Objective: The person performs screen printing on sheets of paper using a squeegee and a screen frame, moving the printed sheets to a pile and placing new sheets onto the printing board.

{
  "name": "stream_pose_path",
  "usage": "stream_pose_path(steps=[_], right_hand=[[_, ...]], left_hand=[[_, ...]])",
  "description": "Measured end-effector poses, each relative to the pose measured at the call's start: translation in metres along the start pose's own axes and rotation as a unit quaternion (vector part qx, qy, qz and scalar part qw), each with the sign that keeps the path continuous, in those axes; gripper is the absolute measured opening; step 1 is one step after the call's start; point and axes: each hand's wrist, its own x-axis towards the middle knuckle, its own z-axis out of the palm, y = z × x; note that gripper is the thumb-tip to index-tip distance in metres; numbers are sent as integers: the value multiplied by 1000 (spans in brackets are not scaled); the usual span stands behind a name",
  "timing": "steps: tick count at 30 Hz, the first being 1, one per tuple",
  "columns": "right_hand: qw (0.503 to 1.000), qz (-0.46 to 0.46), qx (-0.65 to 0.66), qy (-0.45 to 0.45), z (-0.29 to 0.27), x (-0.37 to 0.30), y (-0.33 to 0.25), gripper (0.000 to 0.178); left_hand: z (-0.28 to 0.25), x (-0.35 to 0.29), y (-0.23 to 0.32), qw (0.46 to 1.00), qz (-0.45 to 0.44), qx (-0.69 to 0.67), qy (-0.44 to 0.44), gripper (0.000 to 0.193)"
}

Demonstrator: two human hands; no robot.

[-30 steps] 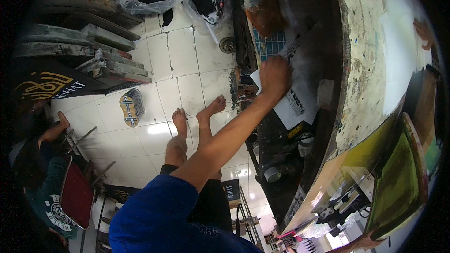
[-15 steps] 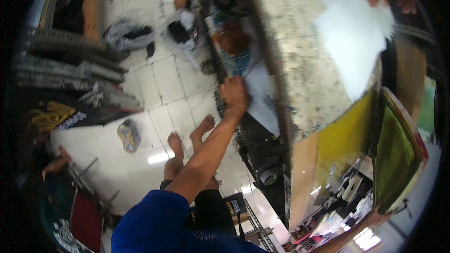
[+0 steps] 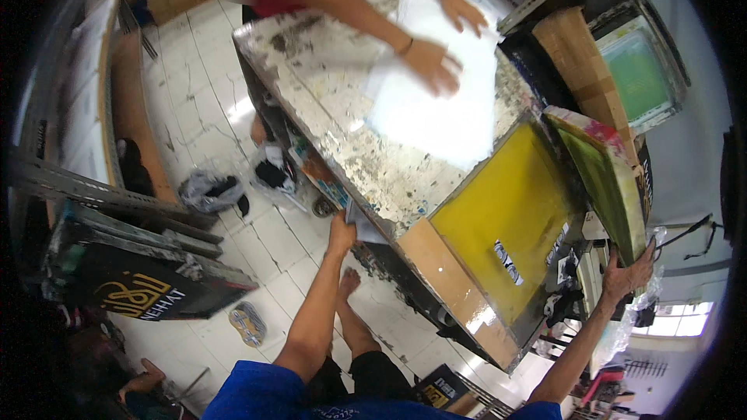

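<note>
My left hand [image 3: 341, 233] is at the shelf under the table's near left edge, its fingers closed on a pale grey-white sheet [image 3: 362, 225]. Part of that sheet is hidden below the tabletop. At the right, my right hand [image 3: 625, 274] grips the lower corner of a screen printing frame [image 3: 603, 175] with green-yellow mesh, which stands tilted up beside the table. On the worn, paint-spotted table [image 3: 311, 120] lies a white sheet [image 3: 440, 128]. Another person's two hands press on it, one of them [image 3: 428, 66] blurred.
A glossy yellow panel [image 3: 498, 206] and a brown board strip [image 3: 459, 295] cover the table's near end. Dark frames [image 3: 167, 280] are stacked at the left. Plastic bags [image 3: 212, 190] and a sandal [image 3: 247, 324] lie on the tiled floor. Behind the raised frame is cardboard [image 3: 580, 66].
The view has swung toward the table. My left hand has drawn a pale sheet partly out from the shelf. The other person's hands are now over the white sheet; my right hand stays on the frame.
</note>
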Motion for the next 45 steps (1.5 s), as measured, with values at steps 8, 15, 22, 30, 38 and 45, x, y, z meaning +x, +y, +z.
stream_pose_path(steps=[8, 15, 22, 30, 38, 45], right_hand=[[992, 73, 95, -36, -9, 19, -4, 102], [985, 82, 145, -53, -24, 49, 3, 104], [976, 83, 172, -101, -25, 68, 16, 103], [972, 83, 192, -109, -13, 87, 32, 103], [973, 83, 189, -105, 5, 113, 48, 100], [971, 91, 203, -88, 3, 122, 43, 100]], left_hand=[[-134, -153, 63, 999, 31, 10, -5, 47], [-292, -320, 215, 973, 12, 230, 4, 47], [-257, -441, 342, 977, 84, 179, 79, 35], [-171, -351, 316, 985, 134, 66, 85, 52], [23, -179, 289, 970, 78, 14, -229, 43], [149, -79, 201, 941, 59, -30, -333, 42]])
